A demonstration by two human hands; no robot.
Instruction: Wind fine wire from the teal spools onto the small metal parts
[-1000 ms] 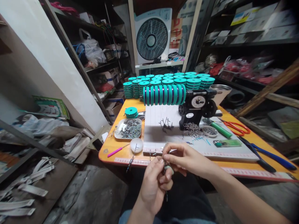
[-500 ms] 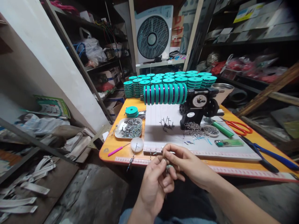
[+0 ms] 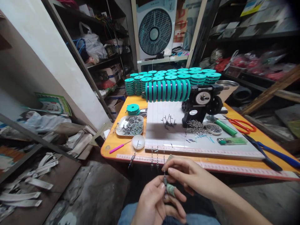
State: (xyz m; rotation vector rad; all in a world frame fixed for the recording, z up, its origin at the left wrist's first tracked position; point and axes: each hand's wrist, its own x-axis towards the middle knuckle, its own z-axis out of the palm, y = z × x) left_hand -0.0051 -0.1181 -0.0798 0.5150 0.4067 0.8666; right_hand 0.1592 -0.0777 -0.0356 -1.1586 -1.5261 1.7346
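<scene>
My left hand (image 3: 156, 198) is closed in a pinch on a small fishing rig (image 3: 165, 180), a slim grey sinker-like piece on a thin line, held upright below the table's front edge. A pale green wrap (image 3: 171, 189) circles one of its fingers. My right hand (image 3: 185, 172) pinches the upper end of the same rig, just above the left fingertips. To the left, two similar rigs (image 3: 154, 161) hang over the front edge. Another rig (image 3: 133, 157) hangs from a white round lump (image 3: 138, 142).
A black winder (image 3: 194, 107) carries a row of teal spools (image 3: 167, 90), with stacked spools (image 3: 184, 76) behind. A white tray (image 3: 118, 132) holds small metal parts. Around lie a pink-handled tool (image 3: 116, 148), orange scissors (image 3: 242, 125), blue-handled pliers (image 3: 278, 156) and a green tube (image 3: 225, 127).
Both hands have moved down and closer to me, off the table edge. The sinker-like piece now shows between the fingertips, and the hanging rigs are more visible.
</scene>
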